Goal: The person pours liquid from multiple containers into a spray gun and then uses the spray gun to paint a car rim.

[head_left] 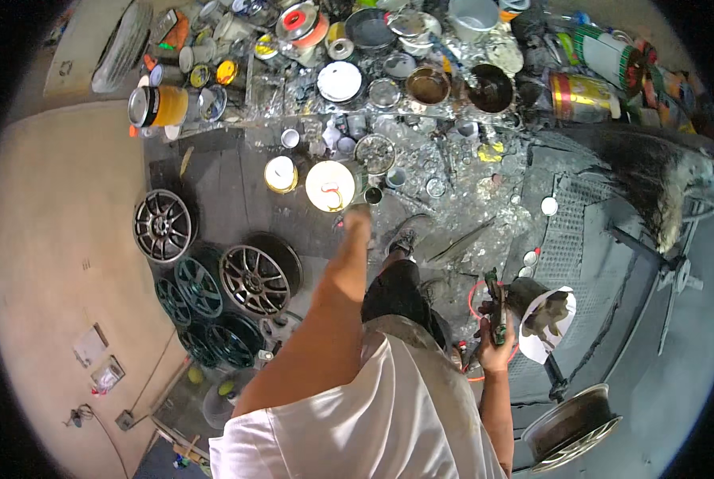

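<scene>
My left hand [358, 215] reaches forward over the floor, close to a small dark cup [373, 195]. Its fingers are foreshortened and blurred, so whether they touch the cup does not show. Just beyond it stands a large round can with a pale, brightly lit lid [330, 187]. At my right side, my right hand [496, 345] is wrapped round a dark green-stained spray gun [496, 310], held upright. Beside the gun is a white sheet-like piece with brown stains [547, 321]; what it is attached to is unclear.
A paint-covered bench [301, 96] crowded with cans and tubs runs along the far side. Wheel rims [255, 279] stand on the floor at left, another rim [572, 431] at lower right. An orange hose [473, 298] loops near the gun. Small cups [397, 177] litter the floor ahead.
</scene>
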`<action>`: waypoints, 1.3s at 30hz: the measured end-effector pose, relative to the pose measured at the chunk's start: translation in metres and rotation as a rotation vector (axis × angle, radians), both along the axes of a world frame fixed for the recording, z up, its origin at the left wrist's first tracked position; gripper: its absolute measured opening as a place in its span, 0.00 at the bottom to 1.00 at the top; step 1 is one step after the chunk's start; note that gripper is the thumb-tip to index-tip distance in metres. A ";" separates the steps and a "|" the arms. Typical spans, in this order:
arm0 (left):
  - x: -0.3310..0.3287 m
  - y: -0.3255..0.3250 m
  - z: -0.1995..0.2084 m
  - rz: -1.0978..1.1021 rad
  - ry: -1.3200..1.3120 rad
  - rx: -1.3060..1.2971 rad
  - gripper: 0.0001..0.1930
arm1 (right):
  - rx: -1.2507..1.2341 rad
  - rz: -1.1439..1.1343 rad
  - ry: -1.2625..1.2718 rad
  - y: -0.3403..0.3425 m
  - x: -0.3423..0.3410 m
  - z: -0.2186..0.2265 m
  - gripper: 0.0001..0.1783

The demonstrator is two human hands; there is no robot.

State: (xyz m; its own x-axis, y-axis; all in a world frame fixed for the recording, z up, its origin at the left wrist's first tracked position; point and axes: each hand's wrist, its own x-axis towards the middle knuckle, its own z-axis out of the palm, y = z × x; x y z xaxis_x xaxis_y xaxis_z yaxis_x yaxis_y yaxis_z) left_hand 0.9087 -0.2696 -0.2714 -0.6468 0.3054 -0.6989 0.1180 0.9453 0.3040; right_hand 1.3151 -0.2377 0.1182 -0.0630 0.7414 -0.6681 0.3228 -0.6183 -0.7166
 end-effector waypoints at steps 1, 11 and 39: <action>0.031 0.022 0.004 0.113 0.029 0.019 0.22 | -0.077 -0.079 -0.097 -0.004 0.008 -0.004 0.18; -0.051 0.069 0.090 -0.573 0.330 -0.126 0.20 | 0.091 0.364 -0.102 -0.023 0.026 -0.055 0.31; 0.128 0.071 0.184 -1.517 0.288 -0.260 0.15 | 0.136 0.268 -0.163 -0.200 0.170 -0.113 0.23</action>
State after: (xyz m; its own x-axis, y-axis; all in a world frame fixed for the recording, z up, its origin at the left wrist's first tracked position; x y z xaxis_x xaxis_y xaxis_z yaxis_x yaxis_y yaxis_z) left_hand 1.0371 -0.1990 -0.0874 0.0252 0.6659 -0.7456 0.9955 -0.0851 -0.0424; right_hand 1.4856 -0.4377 0.0053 -0.1679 0.7960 -0.5815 0.5780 -0.3984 -0.7122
